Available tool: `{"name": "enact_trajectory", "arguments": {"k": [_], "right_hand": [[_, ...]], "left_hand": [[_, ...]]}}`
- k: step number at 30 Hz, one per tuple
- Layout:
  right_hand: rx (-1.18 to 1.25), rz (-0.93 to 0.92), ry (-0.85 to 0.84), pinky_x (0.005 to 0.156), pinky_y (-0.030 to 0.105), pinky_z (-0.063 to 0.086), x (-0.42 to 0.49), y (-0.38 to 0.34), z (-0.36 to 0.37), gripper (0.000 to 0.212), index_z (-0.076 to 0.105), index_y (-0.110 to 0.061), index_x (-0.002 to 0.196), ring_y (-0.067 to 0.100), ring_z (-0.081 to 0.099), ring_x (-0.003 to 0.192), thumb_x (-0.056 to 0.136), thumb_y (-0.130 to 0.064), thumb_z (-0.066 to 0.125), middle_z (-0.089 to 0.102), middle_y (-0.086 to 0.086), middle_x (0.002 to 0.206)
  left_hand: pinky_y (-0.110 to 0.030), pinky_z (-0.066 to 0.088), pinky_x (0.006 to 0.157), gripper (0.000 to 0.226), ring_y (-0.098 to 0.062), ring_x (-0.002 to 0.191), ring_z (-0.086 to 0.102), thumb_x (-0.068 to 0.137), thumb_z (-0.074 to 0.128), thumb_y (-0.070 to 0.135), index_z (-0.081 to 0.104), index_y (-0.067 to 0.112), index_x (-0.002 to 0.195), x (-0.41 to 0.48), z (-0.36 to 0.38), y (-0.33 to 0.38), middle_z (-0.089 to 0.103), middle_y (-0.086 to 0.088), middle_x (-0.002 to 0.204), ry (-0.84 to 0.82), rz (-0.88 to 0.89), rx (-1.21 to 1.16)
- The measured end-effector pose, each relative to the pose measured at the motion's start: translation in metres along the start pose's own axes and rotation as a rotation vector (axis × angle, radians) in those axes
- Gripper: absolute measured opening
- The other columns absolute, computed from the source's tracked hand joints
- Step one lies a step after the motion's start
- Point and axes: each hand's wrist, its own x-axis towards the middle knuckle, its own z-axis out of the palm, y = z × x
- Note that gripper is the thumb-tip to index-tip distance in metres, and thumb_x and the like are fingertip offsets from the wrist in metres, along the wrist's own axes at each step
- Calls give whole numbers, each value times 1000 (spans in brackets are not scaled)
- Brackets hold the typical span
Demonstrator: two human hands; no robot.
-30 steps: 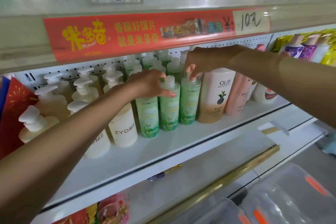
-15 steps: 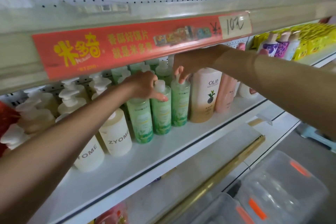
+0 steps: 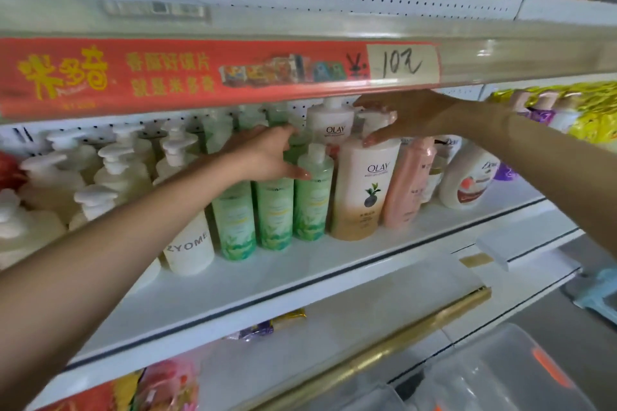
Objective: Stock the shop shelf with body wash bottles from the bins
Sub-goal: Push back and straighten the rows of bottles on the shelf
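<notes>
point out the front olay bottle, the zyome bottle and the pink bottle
front Olay bottle point(image 3: 362, 197): head view, on its label area below the logo
Zyome bottle point(image 3: 188, 248): head view, on the printed name
pink bottle point(image 3: 409, 187): head view, on the middle of its body

Green body wash bottles point(image 3: 273, 210) upright in rows mid-shelf point(image 3: 300, 280); cream Olay bottle point(image 3: 362, 190) beside them.

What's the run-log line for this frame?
phase: arranging shelf | left hand: on green bottles | right hand: on front Olay bottle pump | bin: below, untouched
</notes>
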Motion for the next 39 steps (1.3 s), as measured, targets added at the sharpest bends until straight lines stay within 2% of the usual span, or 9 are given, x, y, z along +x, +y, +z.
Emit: {"name": "enact_trajectory", "arguments": {"k": [3,8,11,14,17,22,26,34,39], "right_hand": [[44,-5,-21,98,30,40,-1,15,8,93,29,-28,142,22,49,120,67,-42,83,47,1,140],[106,-38,13,95,40,47,8,32,32,106,20,-31,143,27,55,113,62,-29,87,53,8,132],[119,-67,35,92,47,50,17,39,34,102,21,-35,136,30,58,105,59,-32,89,61,11,114],[115,-93,42,89,45,52,20,42,33,101,23,-30,137,29,60,99,60,-31,88,64,12,107],[85,-112,52,86,41,51,23,43,33,103,22,-28,140,28,60,96,61,-32,88,64,12,105],[80,-118,61,88,44,51,25,46,35,101,23,-28,138,29,60,98,60,-33,88,64,11,106],[80,-117,70,87,39,48,27,46,35,99,25,-26,137,28,55,99,61,-33,88,63,11,104],[26,-88,100,79,38,51,20,46,39,103,22,-32,136,29,57,95,58,-41,88,61,12,104],[-9,-43,112,78,43,53,16,42,39,102,20,-35,132,31,57,94,56,-45,87,57,12,103]], "left_hand": [[-38,49,92,88,-24,116,55,69,72,63,36,30,143,6,5,12,54,2,136,21,-61,17],[-31,44,76,81,-26,108,56,71,73,59,39,32,140,18,19,28,56,-3,128,-8,-128,84],[-32,45,76,86,-27,105,57,65,74,63,40,34,138,23,24,30,58,-4,124,-27,-169,91],[-30,45,73,86,-24,100,58,65,77,60,42,31,138,25,24,33,59,-2,121,-31,-178,75],[-32,48,73,85,-22,96,59,65,78,59,44,29,136,26,25,34,61,0,115,-33,-182,70],[-32,45,69,81,-22,93,58,62,78,61,47,30,131,28,25,32,60,3,109,-26,-186,68],[-35,50,76,83,-22,93,59,62,78,60,45,31,132,30,26,30,60,2,111,-37,-190,72],[-33,49,73,80,-23,93,59,64,78,60,46,29,130,28,28,28,62,0,107,-19,-173,65],[-34,49,73,83,-25,93,59,61,78,62,46,28,130,29,28,28,61,-1,107,-17,-177,70]]}}
